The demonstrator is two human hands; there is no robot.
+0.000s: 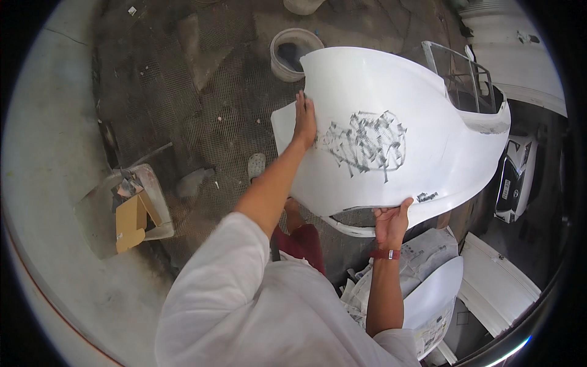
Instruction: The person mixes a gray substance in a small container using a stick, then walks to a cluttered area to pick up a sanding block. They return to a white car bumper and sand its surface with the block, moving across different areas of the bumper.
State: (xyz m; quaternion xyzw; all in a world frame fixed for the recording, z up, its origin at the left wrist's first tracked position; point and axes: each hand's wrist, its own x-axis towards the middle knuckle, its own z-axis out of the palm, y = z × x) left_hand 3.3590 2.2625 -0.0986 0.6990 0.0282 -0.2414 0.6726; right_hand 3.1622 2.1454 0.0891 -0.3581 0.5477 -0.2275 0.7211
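Note:
A large white curved car body panel [428,134] fills the middle and right of the head view. Dark scribble-like marks cover a patch near its centre, and a smaller dark smudge sits by its near edge. My left hand [304,121] grips the panel's left edge, its fingers pointing away from me. At the cut-out in the near edge, my right hand [391,221] holds the rim, thumb on top and the other fingers partly hidden underneath. A red wristband [386,254] circles my right wrist.
A round bucket [278,64] stands beyond the panel's far left corner. A metal frame stand [455,73] shows behind the panel. To the left, a bin [160,211] holds an opened cardboard box [129,226]. Paper-covered panels [422,257] lie near my right arm; a white car [515,177] is farther right.

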